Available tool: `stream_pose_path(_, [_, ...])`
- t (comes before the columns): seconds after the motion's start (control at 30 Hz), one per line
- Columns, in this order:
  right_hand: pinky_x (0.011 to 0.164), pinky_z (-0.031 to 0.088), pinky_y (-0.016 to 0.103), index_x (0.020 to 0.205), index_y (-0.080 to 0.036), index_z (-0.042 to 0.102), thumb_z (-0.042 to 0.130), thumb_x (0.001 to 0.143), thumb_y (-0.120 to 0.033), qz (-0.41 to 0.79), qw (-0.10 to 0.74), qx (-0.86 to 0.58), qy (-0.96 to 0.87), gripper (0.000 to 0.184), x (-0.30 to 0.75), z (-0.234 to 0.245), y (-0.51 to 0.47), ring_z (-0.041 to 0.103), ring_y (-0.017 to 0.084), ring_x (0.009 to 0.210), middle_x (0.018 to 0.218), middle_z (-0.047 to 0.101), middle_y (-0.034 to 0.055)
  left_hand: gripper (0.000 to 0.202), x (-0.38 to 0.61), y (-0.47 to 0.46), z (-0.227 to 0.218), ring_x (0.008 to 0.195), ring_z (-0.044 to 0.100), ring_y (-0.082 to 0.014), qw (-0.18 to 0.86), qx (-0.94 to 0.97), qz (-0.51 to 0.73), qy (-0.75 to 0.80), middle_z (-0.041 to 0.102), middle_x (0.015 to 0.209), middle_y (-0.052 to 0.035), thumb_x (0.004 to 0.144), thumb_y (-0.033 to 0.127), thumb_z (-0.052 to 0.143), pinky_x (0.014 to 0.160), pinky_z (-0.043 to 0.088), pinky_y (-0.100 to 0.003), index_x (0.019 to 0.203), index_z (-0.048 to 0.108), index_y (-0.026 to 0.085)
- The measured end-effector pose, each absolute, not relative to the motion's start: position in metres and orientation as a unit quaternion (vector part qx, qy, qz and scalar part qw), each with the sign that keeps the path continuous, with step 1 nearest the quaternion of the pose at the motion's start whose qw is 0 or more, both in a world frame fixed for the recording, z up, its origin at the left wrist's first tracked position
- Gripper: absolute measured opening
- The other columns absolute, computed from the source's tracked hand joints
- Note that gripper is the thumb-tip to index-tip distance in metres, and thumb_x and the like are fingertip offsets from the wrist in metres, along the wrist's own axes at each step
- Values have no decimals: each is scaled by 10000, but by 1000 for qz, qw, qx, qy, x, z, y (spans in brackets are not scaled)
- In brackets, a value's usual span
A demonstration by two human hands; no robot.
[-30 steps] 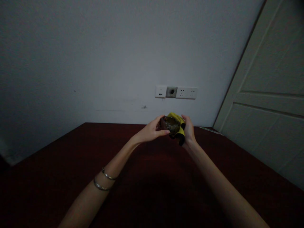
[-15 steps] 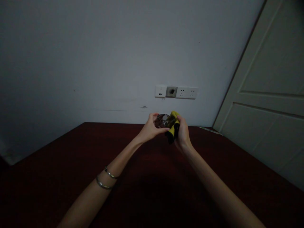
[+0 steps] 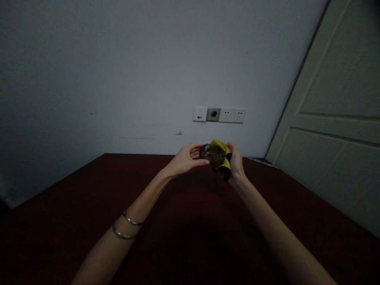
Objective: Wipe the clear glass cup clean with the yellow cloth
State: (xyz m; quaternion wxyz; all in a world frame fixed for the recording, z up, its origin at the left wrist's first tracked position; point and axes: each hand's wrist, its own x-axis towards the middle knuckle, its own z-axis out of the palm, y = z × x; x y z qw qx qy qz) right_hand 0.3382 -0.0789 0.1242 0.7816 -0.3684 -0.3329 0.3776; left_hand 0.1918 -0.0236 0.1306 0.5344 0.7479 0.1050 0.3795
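Both my hands are raised over the far part of a dark red table (image 3: 89, 206). My left hand (image 3: 184, 160) is closed on the rim of a small clear glass cup (image 3: 211, 154), thumb below and fingers on top. My right hand (image 3: 236, 162) is closed on a yellow cloth with a dark edge (image 3: 223, 157), pressed against the cup's right side and wrapped partly round it. Two thin metal bangles (image 3: 126, 227) sit on my left forearm.
A plain white wall stands behind the table, with a row of sockets and a switch (image 3: 219, 114) just above my hands. A pale panelled door (image 3: 335, 118) fills the right side. The room is dim.
The cup has been turned between my hands. My right hand with the cloth swung left against the cup half a second ago and is now back at its right side.
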Motion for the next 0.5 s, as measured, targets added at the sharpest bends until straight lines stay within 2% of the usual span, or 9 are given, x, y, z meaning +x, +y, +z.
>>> stream_pose_path(0.07, [558, 499, 308, 714, -200, 611, 494, 749, -496, 402, 770, -373, -325, 320, 337, 127, -82, 579, 181, 585, 576, 606, 20, 689, 190, -22, 130, 1053, 602, -266, 527, 738, 393, 150, 614, 1154, -179, 525, 195, 824, 1015, 381, -528, 1140, 533, 90])
stream_pose_path(0.13, [572, 508, 326, 718, -193, 622, 497, 749, -511, 422, 758, -376, -325, 343, 334, 129, -86, 589, 194, 601, 572, 608, 30, 732, 186, -22, 132, 1044, 602, -270, 516, 759, 367, 149, 603, 1182, -175, 545, 243, 829, 982, 408, -526, 1196, 522, 112])
stream_pose_path(0.3, [566, 507, 330, 745, -188, 638, 515, 747, -536, 418, 755, -371, -342, 369, 328, 135, -95, 590, 191, 597, 581, 608, 32, 620, 176, -29, 142, 1121, 560, -274, 436, 847, 296, 67, 598, 1236, -115, 685, 324, 753, 989, 418, -467, 1250, 532, 197])
stream_pose_path(0.5, [601, 516, 335, 771, -190, 642, 466, 788, -504, 420, 767, -366, -318, 361, 317, 139, -102, 625, 209, 680, 647, 642, 46, 574, 172, -30, 148, 1104, 559, -266, 384, 857, 332, 87, 613, 1193, -93, 676, 347, 754, 975, 421, -427, 1192, 558, 191])
